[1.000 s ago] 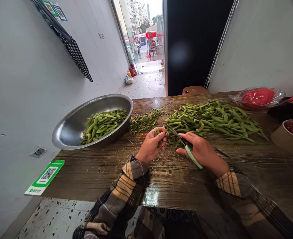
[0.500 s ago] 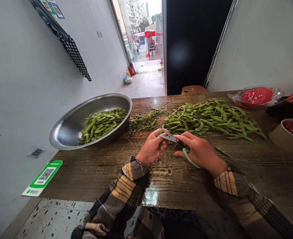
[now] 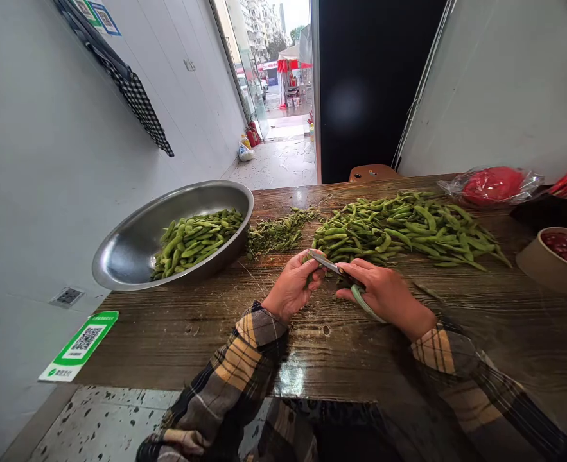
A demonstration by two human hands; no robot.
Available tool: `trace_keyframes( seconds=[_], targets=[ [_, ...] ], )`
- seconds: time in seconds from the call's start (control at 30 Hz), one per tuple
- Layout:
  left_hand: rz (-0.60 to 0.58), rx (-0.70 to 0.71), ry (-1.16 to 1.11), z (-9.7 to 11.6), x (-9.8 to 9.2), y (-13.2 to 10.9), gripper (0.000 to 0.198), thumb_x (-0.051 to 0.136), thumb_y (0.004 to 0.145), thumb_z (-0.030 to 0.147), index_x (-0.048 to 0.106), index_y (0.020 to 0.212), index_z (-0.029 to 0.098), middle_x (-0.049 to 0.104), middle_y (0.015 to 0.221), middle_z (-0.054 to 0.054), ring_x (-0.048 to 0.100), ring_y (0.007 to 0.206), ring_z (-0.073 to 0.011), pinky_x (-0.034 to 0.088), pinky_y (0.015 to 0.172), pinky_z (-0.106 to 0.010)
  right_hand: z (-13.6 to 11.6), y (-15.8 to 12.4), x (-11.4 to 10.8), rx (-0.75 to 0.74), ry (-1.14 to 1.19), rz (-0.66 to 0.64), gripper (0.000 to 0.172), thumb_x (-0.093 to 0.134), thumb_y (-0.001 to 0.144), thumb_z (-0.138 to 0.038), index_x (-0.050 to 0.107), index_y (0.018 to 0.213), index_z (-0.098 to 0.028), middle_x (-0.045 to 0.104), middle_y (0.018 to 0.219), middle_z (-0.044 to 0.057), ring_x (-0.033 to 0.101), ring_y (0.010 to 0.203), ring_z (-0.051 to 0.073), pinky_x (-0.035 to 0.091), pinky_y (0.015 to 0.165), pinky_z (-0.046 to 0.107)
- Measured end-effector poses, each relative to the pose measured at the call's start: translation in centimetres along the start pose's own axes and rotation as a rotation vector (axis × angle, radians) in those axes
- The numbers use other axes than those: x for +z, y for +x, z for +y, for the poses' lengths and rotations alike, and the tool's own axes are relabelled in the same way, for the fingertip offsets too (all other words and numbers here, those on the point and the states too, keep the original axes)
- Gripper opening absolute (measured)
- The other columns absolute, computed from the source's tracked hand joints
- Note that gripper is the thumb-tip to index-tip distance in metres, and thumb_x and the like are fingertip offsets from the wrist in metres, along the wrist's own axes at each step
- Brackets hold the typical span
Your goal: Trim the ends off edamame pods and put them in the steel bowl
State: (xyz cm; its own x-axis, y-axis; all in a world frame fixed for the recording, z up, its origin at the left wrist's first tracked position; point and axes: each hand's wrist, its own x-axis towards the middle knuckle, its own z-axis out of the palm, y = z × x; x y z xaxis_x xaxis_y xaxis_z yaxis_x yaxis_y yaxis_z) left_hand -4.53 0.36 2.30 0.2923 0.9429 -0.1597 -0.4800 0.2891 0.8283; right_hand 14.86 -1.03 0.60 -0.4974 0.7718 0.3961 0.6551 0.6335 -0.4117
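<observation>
My left hand (image 3: 290, 287) is closed on a green soybean pod (image 3: 308, 264) just above the wooden table (image 3: 206, 333). My right hand (image 3: 384, 294) grips pale-green-handled scissors (image 3: 343, 277), and their blades point left, touching the pod by my left fingers. A big heap of untrimmed pods (image 3: 399, 230) lies right behind both hands. To the left, a steel basin (image 3: 133, 247) tilts against the table edge and holds trimmed pods (image 3: 194, 239). Between basin and heap lies a small pile of cut-off ends (image 3: 278, 232).
A tan bowl of red things (image 3: 555, 256) stands at the right edge, with a bagged red item (image 3: 492, 185) behind it. A chair back (image 3: 372, 172) shows beyond the far table edge. A QR sticker (image 3: 78, 343) and wall lie left.
The scissors swung left from beside the heap onto the pod in my left hand, and the blades closed on it. Both hands stayed in place.
</observation>
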Motion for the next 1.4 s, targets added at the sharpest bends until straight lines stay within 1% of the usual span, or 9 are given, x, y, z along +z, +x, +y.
trace_keyframes(
  seconds=[0.4, 0.53, 0.67, 0.77, 0.87, 1.03, 1.17, 1.3, 1.4],
  targets=[
    [0.133, 0.116, 0.143, 3.9, -0.7, -0.2, 0.022, 0.068, 0.068, 0.019, 0.053, 0.084, 0.017, 0.055, 0.072, 0.002, 0.045, 0.053, -0.0049, 0.025, 0.039, -0.013, 2.2, 0.9, -0.7, 0.17, 0.231, 0.346, 0.041, 0.06, 0.084, -0.048, 0.064, 0.112, -0.019, 0.067, 0.083, 0.005, 0.063, 0.078, 0.022, 0.05, 0.074, 0.034],
    [0.326, 0.431, 0.598, 9.8, -2.4, -1.3, 0.012, 0.061, 0.074, 0.02, 0.056, 0.085, 0.016, 0.054, 0.072, 0.001, 0.045, 0.055, -0.006, 0.027, 0.043, -0.018, 2.2, 1.1, -1.0, 0.196, 0.261, 0.403, 0.042, 0.061, 0.083, -0.048, 0.065, 0.111, -0.018, 0.067, 0.081, 0.005, 0.062, 0.076, 0.021, 0.049, 0.073, 0.033],
    [0.799, 0.802, 1.397, 16.8, -6.2, -2.8, 0.02, 0.052, 0.086, 0.025, 0.06, 0.099, 0.012, 0.059, 0.085, -0.004, 0.056, 0.083, -0.0157, 0.044, 0.07, -0.031, 2.2, 1.1, -1.2, 0.213, 0.304, 0.434, 0.042, 0.061, 0.083, -0.049, 0.065, 0.111, -0.018, 0.067, 0.082, 0.005, 0.062, 0.075, 0.021, 0.049, 0.072, 0.033],
    [0.788, 0.789, 1.877, 19.1, -8.1, -3.5, 0.051, 0.061, 0.081, 0.033, 0.049, 0.124, 0.008, 0.054, 0.12, -0.01, 0.04, 0.125, -0.0307, 0.035, 0.102, -0.048, 2.3, 1.2, -1.4, 0.23, 0.361, 0.459, 0.044, 0.061, 0.082, -0.051, 0.066, 0.109, -0.017, 0.066, 0.081, 0.005, 0.061, 0.073, 0.02, 0.048, 0.068, 0.032],
    [0.648, 0.702, 1.894, 17.0, -7.5, -2.8, 0.041, 0.057, 0.084, 0.032, 0.056, 0.119, 0.01, 0.058, 0.114, -0.01, 0.052, 0.113, -0.0274, 0.041, 0.098, -0.046, 2.5, 1.3, -1.4, 0.262, 0.421, 0.472, 0.044, 0.062, 0.081, -0.052, 0.067, 0.108, -0.018, 0.066, 0.081, 0.005, 0.061, 0.071, 0.02, 0.048, 0.063, 0.03],
    [0.154, 0.616, 1.795, 7.6, -2.6, 0.6, 0.019, 0.057, 0.083, 0.027, 0.066, 0.094, 0.016, 0.063, 0.094, -0.007, 0.059, 0.091, -0.0207, 0.048, 0.086, -0.037, 3.2, 1.3, -1.2, 0.351, 0.481, 0.504, 0.047, 0.063, 0.079, -0.052, 0.066, 0.11, -0.017, 0.066, 0.081, 0.004, 0.06, 0.063, 0.016, 0.047, 0.054, 0.027],
    [-0.094, 0.617, 1.744, 1.4, 1.4, 2.8, 0.014, 0.058, 0.083, 0.023, 0.066, 0.092, 0.016, 0.063, 0.094, -0.009, 0.058, 0.089, -0.0207, 0.048, 0.082, -0.035, 3.5, 1.3, -1.1, 0.381, 0.508, 0.5, 0.047, 0.063, 0.079, -0.052, 0.065, 0.111, -0.018, 0.065, 0.081, 0.003, 0.058, 0.058, 0.014, 0.048, 0.05, 0.025],
    [-0.153, 0.589, 1.87, -1.1, 4.0, 4.5, 0.013, 0.06, 0.082, 0.025, 0.066, 0.091, 0.016, 0.06, 0.096, -0.011, 0.056, 0.093, -0.0236, 0.046, 0.083, -0.037, 3.7, 1.4, -1.0, 0.386, 0.532, 0.484, 0.046, 0.064, 0.079, -0.049, 0.065, 0.113, -0.019, 0.065, 0.083, 0.003, 0.058, 0.056, 0.013, 0.047, 0.05, 0.025],
    [-0.019, 0.621, 1.929, -1.2, 4.1, 6.0, 0.024, 0.058, 0.084, 0.027, 0.063, 0.105, 0.017, 0.059, 0.109, -0.012, 0.053, 0.103, -0.0258, 0.044, 0.089, -0.039, 3.7, 1.4, -1.0, 0.389, 0.539, 0.482, 0.046, 0.064, 0.079, -0.048, 0.064, 0.114, -0.018, 0.065, 0.084, 0.003, 0.057, 0.055, 0.013, 0.047, 0.049, 0.025]
  ],
)
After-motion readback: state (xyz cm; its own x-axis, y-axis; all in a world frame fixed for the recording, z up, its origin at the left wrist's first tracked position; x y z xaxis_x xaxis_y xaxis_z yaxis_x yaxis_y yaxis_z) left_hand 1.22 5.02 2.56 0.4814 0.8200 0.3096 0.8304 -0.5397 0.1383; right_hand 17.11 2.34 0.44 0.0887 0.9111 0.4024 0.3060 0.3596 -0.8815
